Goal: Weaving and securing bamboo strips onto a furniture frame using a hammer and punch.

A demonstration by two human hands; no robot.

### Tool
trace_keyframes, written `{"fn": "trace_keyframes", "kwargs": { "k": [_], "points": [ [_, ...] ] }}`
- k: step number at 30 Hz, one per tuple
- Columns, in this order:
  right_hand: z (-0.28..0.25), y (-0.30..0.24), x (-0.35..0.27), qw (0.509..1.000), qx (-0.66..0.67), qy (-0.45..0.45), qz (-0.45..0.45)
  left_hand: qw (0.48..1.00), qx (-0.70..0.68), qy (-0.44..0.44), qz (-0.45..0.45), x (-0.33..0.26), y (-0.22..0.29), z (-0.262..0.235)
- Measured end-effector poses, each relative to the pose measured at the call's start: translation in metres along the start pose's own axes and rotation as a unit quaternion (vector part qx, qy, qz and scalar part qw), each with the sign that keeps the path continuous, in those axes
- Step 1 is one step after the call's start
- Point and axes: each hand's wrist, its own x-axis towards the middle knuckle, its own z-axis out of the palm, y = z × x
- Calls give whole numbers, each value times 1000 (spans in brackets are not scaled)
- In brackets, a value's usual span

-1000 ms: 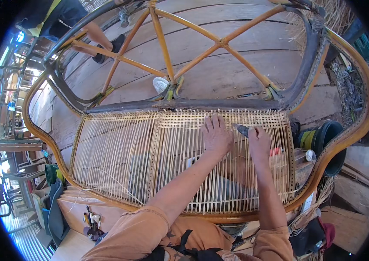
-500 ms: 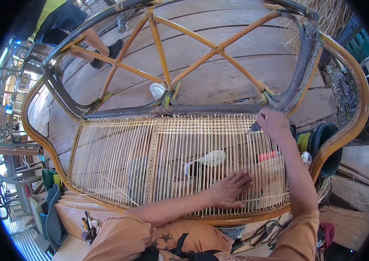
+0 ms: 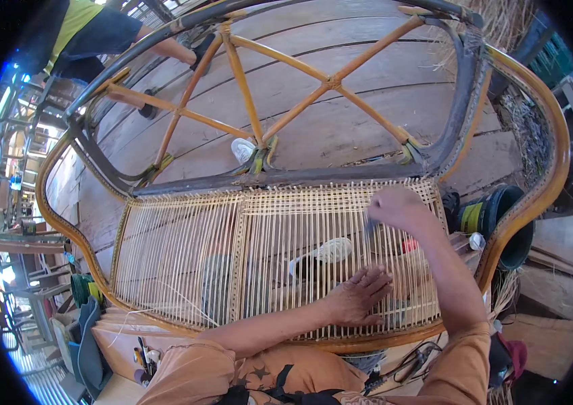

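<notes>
Rattan bench frame [image 3: 536, 169] seen from above, filling most of the frame. Its woven seat panel [image 3: 280, 256] lies across the centre: pale, thin cane strands run in close parallel lines from the dark rear rail to the near front rail, crossed by finer strands that are denser toward the right half. A thicker upright strip divides the panel into a left and a right section. Through the gaps in the weave the plank floor [image 3: 367, 128] and a white shoe [image 3: 323, 253] show below. The backrest, in the upper part of the frame, is a curved dark rail braced by amber cane poles crossing in a diagonal pattern.

The left hand [image 3: 361, 297] lies flat on the right section of the panel near the front rail, palm down, fingers spread wide. The right hand [image 3: 398, 208] sits at the upper right of the panel, fingers curled in around a small dark tool [image 3: 369, 231] whose tip points down into the strands; the tool's shape is too blurred to tell.

At the right edge, just outside the armrest, stands a dark bucket [image 3: 502, 223]. In the upper left corner, another person in a yellow top [image 3: 84, 27] is partly visible.
</notes>
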Motion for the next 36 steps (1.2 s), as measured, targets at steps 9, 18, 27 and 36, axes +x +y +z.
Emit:
{"fn": "trace_keyframes", "kwargs": {
  "k": [9, 18, 27, 36],
  "points": [
    [32, 64, -19, 868, 234, 434, 51, 961, 76, 52, -259, 41, -49, -18],
    [66, 86, -13, 873, 267, 401, 79, 891, 70, 174, -414, 89, -94, -21],
    [69, 78, -15, 874, 265, 401, 73, 883, 69, 155, -438, 92, -97, -17],
    [95, 72, 2, 858, 308, 396, 113, 872, 80, 170, -453, 95, -96, -18]
  ]
}}
